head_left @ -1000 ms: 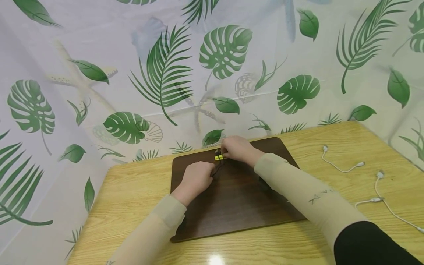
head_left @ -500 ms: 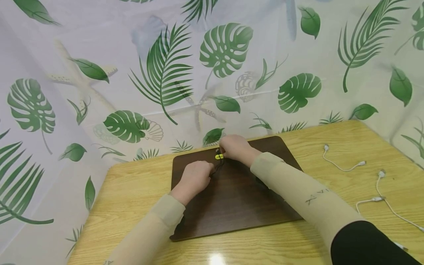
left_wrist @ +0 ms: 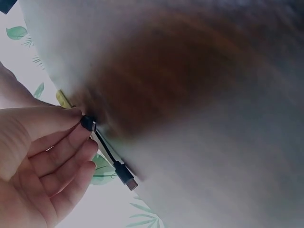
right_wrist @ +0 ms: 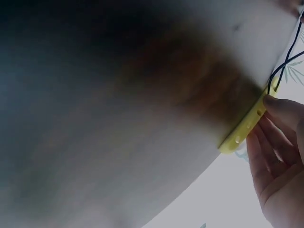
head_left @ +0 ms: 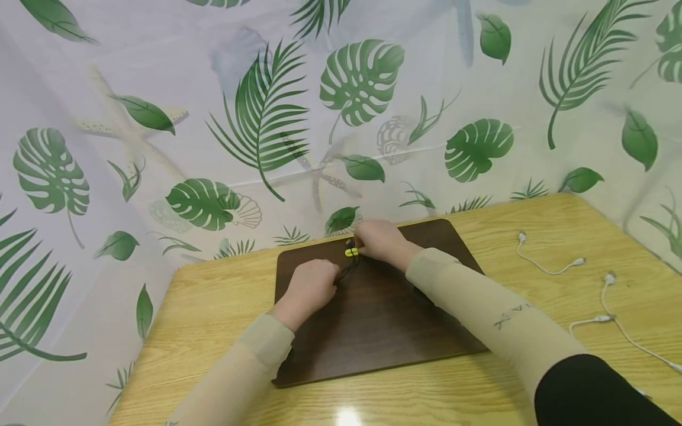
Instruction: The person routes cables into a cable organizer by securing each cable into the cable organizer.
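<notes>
A short black charging cable [left_wrist: 107,147] is pinched near one plug between the thumb and index finger of my left hand [head_left: 311,288]. Its other plug [left_wrist: 126,176] hangs free in the left wrist view. At the board's far edge lies a yellow cable holder [right_wrist: 247,121], a strip with a row of small holes. My right hand [head_left: 382,239] pinches this holder near one end, thumb on top and fingers beneath. Black cord [right_wrist: 287,61] passes through or around that end; which one I cannot tell. In the head view, my fingers partly cover the holder.
Both hands work over a dark brown board [head_left: 383,319] on a wood-grain table [head_left: 213,296]. White charging cables [head_left: 549,269] lie to the right, one near my right sleeve [head_left: 479,302]. A leaf-print curtain [head_left: 426,89] hangs behind the table.
My left hand has drawn slightly left, away from the yellow cable holder, with the black cable in its pinch. The right hand stays almost where it was.
</notes>
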The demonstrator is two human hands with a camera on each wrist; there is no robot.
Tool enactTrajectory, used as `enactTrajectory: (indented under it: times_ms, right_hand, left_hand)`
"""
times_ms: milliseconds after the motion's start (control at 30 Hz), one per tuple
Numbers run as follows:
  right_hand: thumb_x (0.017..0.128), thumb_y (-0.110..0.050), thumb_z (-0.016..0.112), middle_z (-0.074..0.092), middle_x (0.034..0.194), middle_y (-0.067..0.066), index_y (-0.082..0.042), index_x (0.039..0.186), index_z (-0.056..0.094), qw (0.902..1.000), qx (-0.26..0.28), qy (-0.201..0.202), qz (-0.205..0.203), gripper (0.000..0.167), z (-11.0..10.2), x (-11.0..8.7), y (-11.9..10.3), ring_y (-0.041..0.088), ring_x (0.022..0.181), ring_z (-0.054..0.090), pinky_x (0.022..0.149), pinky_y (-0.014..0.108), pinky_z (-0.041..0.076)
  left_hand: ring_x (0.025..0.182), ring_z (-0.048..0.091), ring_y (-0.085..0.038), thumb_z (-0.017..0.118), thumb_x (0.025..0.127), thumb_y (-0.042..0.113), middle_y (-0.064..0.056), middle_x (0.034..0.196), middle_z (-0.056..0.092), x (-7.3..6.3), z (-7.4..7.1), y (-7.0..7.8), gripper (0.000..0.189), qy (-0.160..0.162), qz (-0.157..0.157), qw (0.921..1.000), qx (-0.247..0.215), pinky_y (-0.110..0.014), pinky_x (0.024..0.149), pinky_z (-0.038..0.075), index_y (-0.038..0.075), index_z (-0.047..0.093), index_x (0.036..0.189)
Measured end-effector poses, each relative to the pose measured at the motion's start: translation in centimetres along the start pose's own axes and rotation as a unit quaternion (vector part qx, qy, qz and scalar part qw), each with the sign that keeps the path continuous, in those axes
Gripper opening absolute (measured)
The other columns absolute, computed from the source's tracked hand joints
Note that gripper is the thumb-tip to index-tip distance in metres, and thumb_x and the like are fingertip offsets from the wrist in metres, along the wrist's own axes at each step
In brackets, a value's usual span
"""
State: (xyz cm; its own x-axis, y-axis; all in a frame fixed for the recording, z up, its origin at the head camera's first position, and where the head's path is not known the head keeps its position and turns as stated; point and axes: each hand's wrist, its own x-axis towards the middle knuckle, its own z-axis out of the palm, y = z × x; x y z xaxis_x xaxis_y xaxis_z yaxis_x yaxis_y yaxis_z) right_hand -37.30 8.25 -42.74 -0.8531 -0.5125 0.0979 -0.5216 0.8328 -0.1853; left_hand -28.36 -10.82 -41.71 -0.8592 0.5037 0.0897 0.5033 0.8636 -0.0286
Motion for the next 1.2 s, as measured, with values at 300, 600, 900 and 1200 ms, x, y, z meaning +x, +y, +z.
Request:
enactTrajectory:
  times_ms: [300,600,900,1200]
  right_hand:
    - [0.091,-0.002,0.073,0.077,0.089,0.006,-0.007,0.089,0.08,0.9984,-0.023,0.007,-0.05,0.009,0.1,-0.5,0.3,0.022,0.081,0.07,0.081,0.042,0.061]
    - [0.093,-0.006,0.073,0.072,0.104,0.01,-0.005,0.107,0.074,0.997,-0.046,-0.007,-0.062,0.014,-0.5,-2.3,0.5,0.026,0.089,0.067,0.083,0.045,0.058]
    - [0.094,-0.007,0.074,0.07,0.112,0.014,-0.003,0.121,0.072,0.9961,-0.057,-0.007,-0.067,0.028,-1.1,-3.7,0.7,0.03,0.1,0.069,0.089,0.046,0.058]
    - [0.094,-0.012,0.077,0.069,0.112,0.013,-0.003,0.123,0.071,0.9955,-0.065,-0.013,-0.068,0.031,-1.4,-4.4,0.9,0.029,0.102,0.071,0.09,0.045,0.06]
  left_hand:
    - [0.063,0.056,-0.017,0.078,0.091,0.01,-0.001,0.071,0.066,0.0,-0.2,-0.7,0.034,-0.016,-0.015,0.9997,0.004,-0.038,0.061,0.051,0.016,0.057,0.064]
    - [0.068,0.065,-0.021,0.079,0.091,0.013,-0.003,0.074,0.068,-0.7,-0.5,-1.5,0.029,-0.022,-0.018,0.9995,0.01,-0.042,0.065,0.056,0.015,0.061,0.069]
    - [0.065,0.06,-0.02,0.077,0.09,0.008,-0.001,0.072,0.067,-1.2,-0.6,-2.6,0.026,-0.018,-0.03,0.9993,0.014,-0.04,0.062,0.053,0.015,0.062,0.07]
    - [0.068,0.062,-0.019,0.077,0.091,0.009,-0.001,0.078,0.071,-1.5,-0.6,-2.9,0.018,-0.031,-0.037,0.9988,0.005,-0.039,0.066,0.054,0.014,0.069,0.076]
